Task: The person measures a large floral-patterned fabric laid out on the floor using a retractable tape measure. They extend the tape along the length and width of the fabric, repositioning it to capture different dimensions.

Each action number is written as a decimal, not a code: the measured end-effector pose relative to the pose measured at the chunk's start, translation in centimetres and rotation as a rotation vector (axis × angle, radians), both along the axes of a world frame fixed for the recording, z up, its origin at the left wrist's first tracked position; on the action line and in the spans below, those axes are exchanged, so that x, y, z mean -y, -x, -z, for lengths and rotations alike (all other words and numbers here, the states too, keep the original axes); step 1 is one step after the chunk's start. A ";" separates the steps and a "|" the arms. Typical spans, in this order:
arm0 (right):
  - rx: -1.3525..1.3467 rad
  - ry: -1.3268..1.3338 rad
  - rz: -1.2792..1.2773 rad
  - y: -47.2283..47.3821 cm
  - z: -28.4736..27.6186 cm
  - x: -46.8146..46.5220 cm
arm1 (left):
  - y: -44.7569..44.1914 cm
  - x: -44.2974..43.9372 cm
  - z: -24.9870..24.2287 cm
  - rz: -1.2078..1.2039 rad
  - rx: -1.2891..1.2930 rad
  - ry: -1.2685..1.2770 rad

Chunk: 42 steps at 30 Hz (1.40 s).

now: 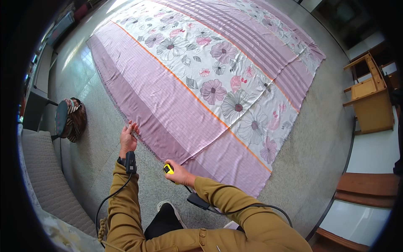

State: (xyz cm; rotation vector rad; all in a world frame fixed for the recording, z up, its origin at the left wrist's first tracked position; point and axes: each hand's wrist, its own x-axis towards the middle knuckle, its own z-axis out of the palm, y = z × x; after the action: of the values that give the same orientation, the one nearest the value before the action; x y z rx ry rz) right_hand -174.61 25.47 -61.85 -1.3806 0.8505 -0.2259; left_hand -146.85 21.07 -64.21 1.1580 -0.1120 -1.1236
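Note:
A yellow and black tape measure (169, 169) is gripped in my right hand (180, 174), just off the near corner of the upper cloth layer. Its thin blade (145, 146) runs towards my left hand (128, 138), whose curled fingers hold it beside the cloth's left edge. Beyond that hand, a narrow pale strip follows the edge; whether it is all blade I cannot tell. The large cloth (157, 104) lies spread on the floor, with mauve stripes, an orange line and a grey and pink flower print. One layer overlaps another along a slanting edge near me.
On the left are a grey quilted cover (44, 160) and a round stool (61, 118) with striped fabric on it. A wooden chair (366, 94) and brown wooden steps or ledges (366, 186) line the right side. Black cables (110, 198) run along both my sleeves.

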 end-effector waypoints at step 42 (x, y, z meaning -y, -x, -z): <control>-0.594 0.228 0.058 64.4 -61.5 8.0 | 34.2 16.5 -60.0 -0.158 -0.287 0.233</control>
State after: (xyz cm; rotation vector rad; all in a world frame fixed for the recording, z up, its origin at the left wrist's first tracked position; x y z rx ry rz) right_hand -238.99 17.44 -0.37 -1.6689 1.3895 0.0537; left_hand -181.07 4.58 -4.20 0.7769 0.0684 -1.0928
